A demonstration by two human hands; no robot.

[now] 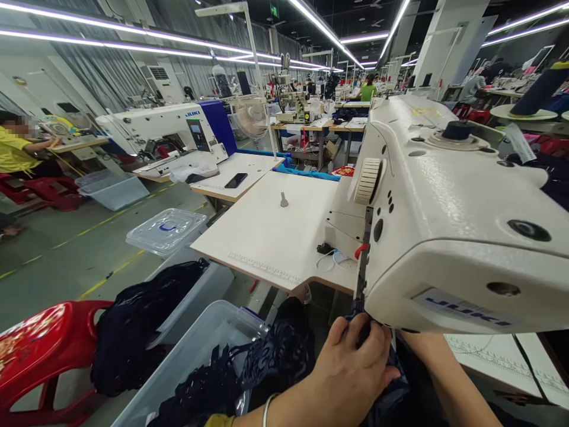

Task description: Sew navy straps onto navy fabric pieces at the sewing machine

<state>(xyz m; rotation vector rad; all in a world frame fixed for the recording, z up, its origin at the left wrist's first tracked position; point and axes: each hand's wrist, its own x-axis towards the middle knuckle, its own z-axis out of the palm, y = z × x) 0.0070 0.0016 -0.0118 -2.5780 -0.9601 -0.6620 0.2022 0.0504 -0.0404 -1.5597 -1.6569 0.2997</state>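
Note:
My left hand [353, 367], with a bangle at the wrist, has its fingers curled on dark navy fabric [391, 394] beneath the front end of a white JUKI sewing machine [444, 207]. The fabric reaches up to the machine's lower edge by my fingertips. My right hand lies beyond the left one, under the machine head; only its wrist and forearm show, and its fingers are hidden. More navy lace fabric [280, 353] spreads from near my lap into a clear plastic bin [178, 356].
A white worktable [267, 225] bears a small grey metal piece [284, 200]. Behind it a phone [236, 180] lies on another table. At the left are a red stool [40, 338], a lidded bin [166, 228] and a seated person in yellow.

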